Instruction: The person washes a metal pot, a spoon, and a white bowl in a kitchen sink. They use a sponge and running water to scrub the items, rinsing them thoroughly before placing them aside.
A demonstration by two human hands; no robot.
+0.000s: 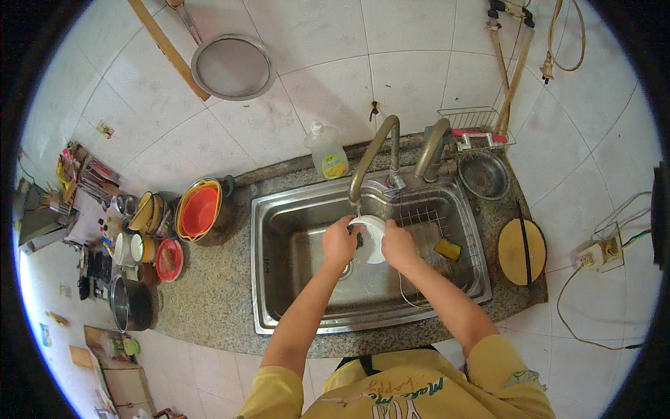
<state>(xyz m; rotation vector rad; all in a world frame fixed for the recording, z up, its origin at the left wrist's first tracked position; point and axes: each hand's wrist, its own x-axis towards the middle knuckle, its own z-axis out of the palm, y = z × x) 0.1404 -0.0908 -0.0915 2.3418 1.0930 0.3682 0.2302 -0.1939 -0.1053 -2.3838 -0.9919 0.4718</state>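
Over the sink (289, 286), a white bowl (373, 241) is held tilted beneath the curved faucet (359, 174). My left hand (339, 242) is closed at the bowl's left rim, and a small dark patch shows by its fingers; whether it is a scrubber or a mark I cannot tell. On the opposite side, my right hand (398, 246) grips the rim, its fingertips partly hidden. To the right in the basin lies a yellow and dark sponge (447, 249), near a wire rack (422, 215).
A dish soap bottle (326, 150) stands behind the sink. Right of it are a metal bowl (484, 174) and a round wooden board (513, 253). Nested red and yellow baskets (200, 211), a red plate (169, 260) and a dark pot (131, 303) occupy the left counter.
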